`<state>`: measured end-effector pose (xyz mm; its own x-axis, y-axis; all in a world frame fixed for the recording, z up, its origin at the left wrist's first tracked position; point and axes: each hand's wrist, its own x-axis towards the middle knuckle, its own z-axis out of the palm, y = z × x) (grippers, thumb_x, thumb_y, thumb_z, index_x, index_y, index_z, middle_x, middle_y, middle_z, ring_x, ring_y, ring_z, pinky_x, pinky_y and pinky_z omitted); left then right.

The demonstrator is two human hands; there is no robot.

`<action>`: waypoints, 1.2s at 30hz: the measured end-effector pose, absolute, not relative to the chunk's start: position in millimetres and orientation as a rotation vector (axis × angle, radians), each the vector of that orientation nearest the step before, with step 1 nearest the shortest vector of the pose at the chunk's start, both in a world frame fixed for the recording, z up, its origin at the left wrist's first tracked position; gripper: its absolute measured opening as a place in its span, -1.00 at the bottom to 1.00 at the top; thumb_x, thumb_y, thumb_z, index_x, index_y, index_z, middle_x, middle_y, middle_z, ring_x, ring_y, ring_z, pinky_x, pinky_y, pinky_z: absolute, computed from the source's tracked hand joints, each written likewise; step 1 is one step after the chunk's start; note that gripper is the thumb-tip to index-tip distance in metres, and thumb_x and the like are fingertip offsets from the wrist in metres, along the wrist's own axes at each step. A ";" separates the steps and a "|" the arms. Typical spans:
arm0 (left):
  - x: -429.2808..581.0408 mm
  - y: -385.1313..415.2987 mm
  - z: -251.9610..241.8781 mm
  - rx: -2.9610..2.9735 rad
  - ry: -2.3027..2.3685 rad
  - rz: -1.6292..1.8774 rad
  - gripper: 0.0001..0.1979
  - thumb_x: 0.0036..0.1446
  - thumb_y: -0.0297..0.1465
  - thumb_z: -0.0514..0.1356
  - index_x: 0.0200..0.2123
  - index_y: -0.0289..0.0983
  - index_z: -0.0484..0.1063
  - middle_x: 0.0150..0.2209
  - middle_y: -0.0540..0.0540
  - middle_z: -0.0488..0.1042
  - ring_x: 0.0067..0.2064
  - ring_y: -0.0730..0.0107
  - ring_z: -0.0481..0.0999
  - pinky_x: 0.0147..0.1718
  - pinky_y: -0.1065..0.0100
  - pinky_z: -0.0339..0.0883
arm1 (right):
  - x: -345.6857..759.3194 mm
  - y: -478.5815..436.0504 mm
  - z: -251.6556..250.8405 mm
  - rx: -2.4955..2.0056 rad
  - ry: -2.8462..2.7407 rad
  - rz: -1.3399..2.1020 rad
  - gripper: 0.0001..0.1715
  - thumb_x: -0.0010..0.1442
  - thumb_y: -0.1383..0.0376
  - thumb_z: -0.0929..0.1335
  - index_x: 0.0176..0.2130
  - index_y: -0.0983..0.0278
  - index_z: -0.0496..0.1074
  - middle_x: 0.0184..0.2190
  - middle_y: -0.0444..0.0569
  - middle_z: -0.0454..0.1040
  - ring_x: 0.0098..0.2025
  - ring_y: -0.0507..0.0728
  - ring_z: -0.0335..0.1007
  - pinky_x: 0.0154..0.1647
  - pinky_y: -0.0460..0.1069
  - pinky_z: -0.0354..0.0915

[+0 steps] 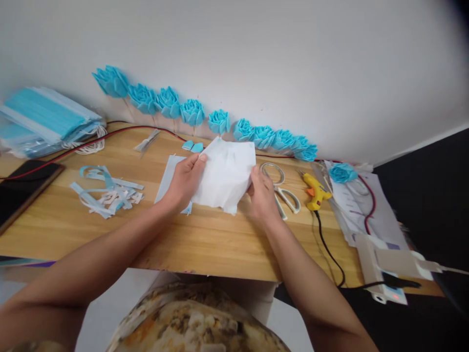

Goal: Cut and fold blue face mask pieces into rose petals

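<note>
Now white sheet point(227, 176) between left hand point(185, 181), right hand point(262, 193)

bare forearms point(110, 264); mottled brown, cream and orange patterned garment point(190, 318).

The wooden table point(205, 244) carries a white sheet point(166, 178) at centre. Scissors point(284, 193) and a glue gun point(315, 190) lie at 3 o'clock; cut blue strips point(106, 190) at 9 o'clock, stacked masks point(47, 120) at 10 o'clock.
</note>
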<state>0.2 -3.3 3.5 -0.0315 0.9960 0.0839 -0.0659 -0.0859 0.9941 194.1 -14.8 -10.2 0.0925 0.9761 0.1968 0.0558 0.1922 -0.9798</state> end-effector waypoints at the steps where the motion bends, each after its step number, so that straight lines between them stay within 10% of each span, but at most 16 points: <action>1: 1.3 -5.1 4.2 1.230 1.144 1.290 -0.58 0.24 -0.01 0.22 -0.44 -0.21 0.29 -0.53 0.06 0.23 -0.49 0.46 0.16 -0.56 0.40 -0.01 | 196.8 -13.3 -8.7 -1.117 -1.212 1.020 -0.33 0.22 -0.31 0.33 -0.47 0.19 0.30 -0.54 -0.17 0.26 -0.46 0.07 0.20 -0.48 -0.01 0.13; 13: 1.8 -6.5 11.5 1.225 1.076 1.014 -0.54 -0.03 0.00 0.40 -0.31 -0.28 0.53 -0.43 0.00 0.48 -0.43 0.41 0.36 -0.47 0.40 0.20 | 190.2 -18.1 10.1 -1.120 -0.931 1.304 -0.53 -0.12 -0.04 0.61 -0.31 0.21 0.62 -0.36 -0.06 0.68 -0.31 0.20 0.57 -0.31 0.05 0.46; 24: 4.1 -11.7 17.1 1.210 1.071 0.867 -0.65 -0.03 -0.10 0.39 -0.38 -0.29 0.56 -0.50 0.02 0.47 -0.49 0.47 0.34 -0.52 0.43 0.15 | 217.8 -14.2 24.4 -1.142 -1.404 0.890 -0.64 0.19 -0.01 0.49 -0.09 0.10 0.64 -0.12 -0.07 0.66 -0.05 0.19 0.55 0.01 0.08 0.40; 36: -1.7 -5.4 13.7 1.488 0.898 0.645 -0.73 0.02 -0.15 0.36 -0.40 -0.26 0.60 -0.44 -0.02 0.57 -0.42 0.37 0.46 -0.44 0.40 0.27 | 225.1 -14.9 30.0 -1.189 -1.407 0.640 -0.71 0.17 0.05 0.47 -0.42 0.19 0.56 -0.49 -0.15 0.47 -0.41 0.08 0.31 -0.36 -0.01 0.23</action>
<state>-1.7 -5.4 13.7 0.5450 0.8314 -0.1082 0.1638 0.0210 0.9863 225.1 -14.9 30.0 0.1390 0.9078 0.3956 0.2981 0.3426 -0.8910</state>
